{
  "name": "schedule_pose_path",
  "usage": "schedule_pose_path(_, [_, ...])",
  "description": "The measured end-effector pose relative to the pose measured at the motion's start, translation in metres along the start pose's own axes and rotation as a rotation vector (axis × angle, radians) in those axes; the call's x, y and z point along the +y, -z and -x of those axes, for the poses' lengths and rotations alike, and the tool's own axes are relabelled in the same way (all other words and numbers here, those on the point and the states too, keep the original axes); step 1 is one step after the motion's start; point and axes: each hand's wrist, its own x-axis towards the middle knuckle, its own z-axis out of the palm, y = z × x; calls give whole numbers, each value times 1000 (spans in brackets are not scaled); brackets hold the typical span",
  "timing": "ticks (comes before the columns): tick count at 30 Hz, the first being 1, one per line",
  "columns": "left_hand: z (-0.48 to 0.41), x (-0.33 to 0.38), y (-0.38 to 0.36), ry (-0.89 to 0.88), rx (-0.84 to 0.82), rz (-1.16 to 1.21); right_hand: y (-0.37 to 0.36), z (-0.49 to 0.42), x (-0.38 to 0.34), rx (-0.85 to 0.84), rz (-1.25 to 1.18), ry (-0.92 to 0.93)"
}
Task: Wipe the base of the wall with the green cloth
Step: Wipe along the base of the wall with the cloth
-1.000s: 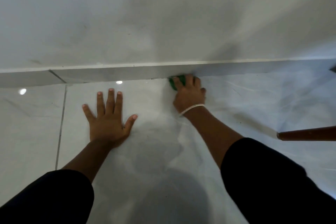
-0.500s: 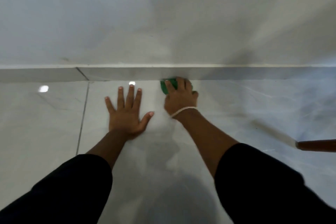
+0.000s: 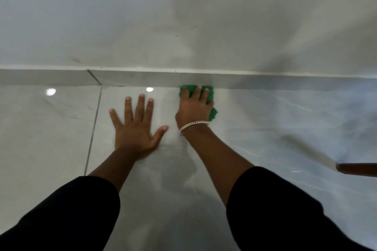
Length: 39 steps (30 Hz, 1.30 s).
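Note:
A green cloth point(image 3: 210, 93) lies bunched on the floor, touching the grey skirting strip point(image 3: 142, 78) at the foot of the white wall point(image 3: 183, 16). My right hand point(image 3: 194, 106) presses down on the cloth with its fingers over it; a silver bracelet sits on that wrist. Green edges show past the fingertips and beside the palm. My left hand point(image 3: 135, 128) rests flat on the glossy floor tile, fingers spread, holding nothing, just left of the right hand.
Glossy white marble floor tiles point(image 3: 51, 128) with a grout line on the left reflect two lights. A brown wooden pole or leg point(image 3: 357, 170) juts in from the right edge. My black sleeves fill the bottom of the view.
My right hand slid the cloth left along the skirting towards the left hand, and more of the cloth now shows on its right side. The view shifted left.

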Motion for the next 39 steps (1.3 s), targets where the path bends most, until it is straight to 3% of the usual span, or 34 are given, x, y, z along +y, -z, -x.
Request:
schedule_pose_path(2, [-1, 1, 1, 2, -5, -11, 4, -3, 6, -79, 37, 112])
schedule_pose_path(5, [0, 0, 3, -7, -18, 2, 11, -12, 48, -52, 56, 217])
schedule_pose_path(10, [0, 1, 4, -2, -16, -1, 36, -28, 108, -95, 65, -19])
schedule_pose_path(13, [0, 1, 3, -4, -8, -2, 24, -29, 74, -54, 140, -135])
schedule_pose_path(17, [-2, 1, 3, 9, -18, -2, 10, -19, -17, -100, 141, 99])
schedule_pose_path(21, [-1, 0, 5, 7, -25, 7, 33, -18, 7, -60, 188, 307])
schedule_pose_path(24, [1, 0, 7, 4, -23, 22, 56, -26, 73, -27, 302, 192])
schedule_pose_path(27, [0, 0, 6, -1, -26, 16, 70, -32, 103, -244, 342, 78])
schedule_pose_path(31, [-1, 1, 6, 1, -26, -4, 58, -28, 52, -195, 263, -91])
schedule_pose_path(35, [-2, 0, 2, 6, -9, 5, 43, -20, -30, -195, 305, 100])
schedule_pose_path(36, [-2, 0, 1, 5, -4, 5, 42, -19, -35, -215, 291, 164])
schedule_pose_path(39, [-2, -1, 2, 6, -19, 7, 42, -20, 3, -64, 360, 293])
